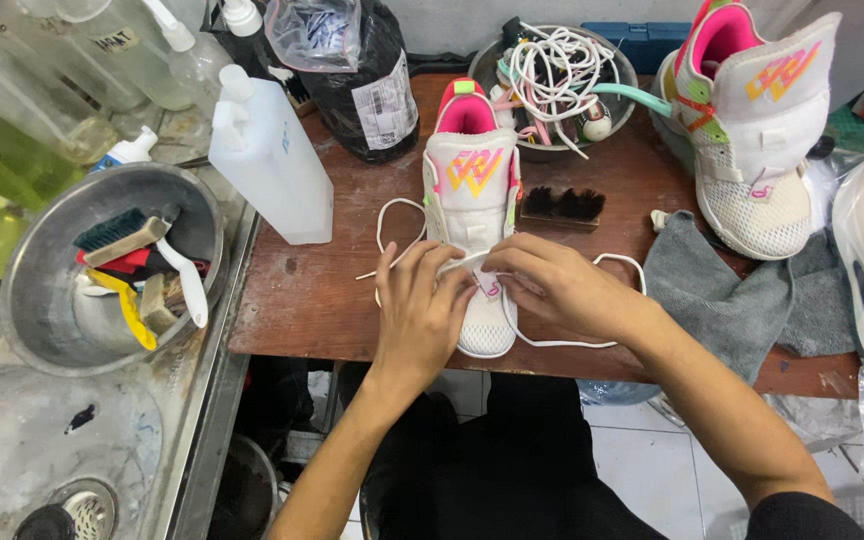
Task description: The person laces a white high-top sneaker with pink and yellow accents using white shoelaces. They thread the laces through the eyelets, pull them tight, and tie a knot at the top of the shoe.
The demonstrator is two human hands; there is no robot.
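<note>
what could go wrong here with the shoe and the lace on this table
1. The white shoe has its toe at the table's front edge, under both hands; a firm pull might slide it off.
2. The loose white lace loops out past the right hand near that edge and may snag or pull unevenly.
3. The brush lies just beside the shoe, and the left hand works close by; a jerk of the shoe could knock it.

Bare desk left of my fingers; white bottle, brush (behind) and grey cloth hem the rest.
</note>
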